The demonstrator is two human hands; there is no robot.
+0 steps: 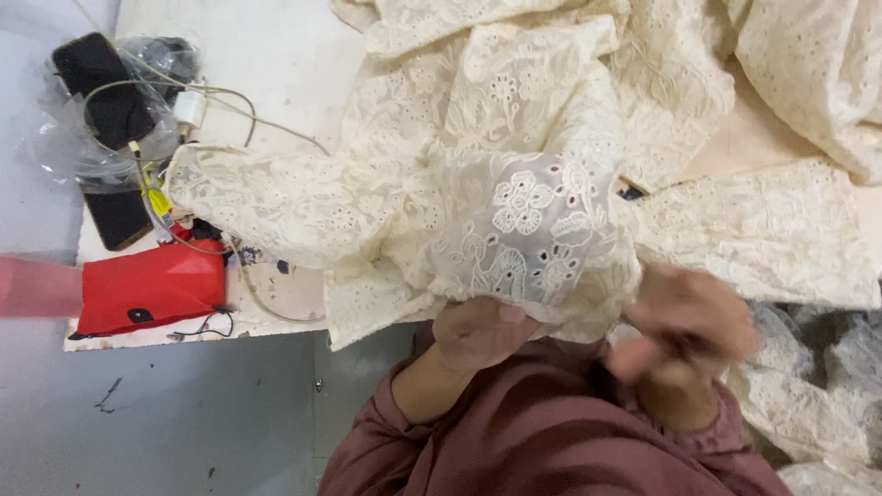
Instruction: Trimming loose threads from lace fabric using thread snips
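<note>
A large piece of cream embroidered lace fabric (478,156) with flower patterns and small holes lies bunched over a pale table (266,55). My left hand (482,332) is pushed up under a fold of the fabric near the table's front edge, gripping it. My right hand (684,321) is blurred, just below the fabric's lower right edge, and holds something small and dark that I cannot make out. Both wrists wear maroon sleeves (551,432).
At the left edge of the table lie two dark phones (101,83), a clear plastic bag, a white charger plug (191,108) with cables, and a red pouch (152,285). More cream lace (808,404) hangs at lower right. A grey floor (165,413) lies below.
</note>
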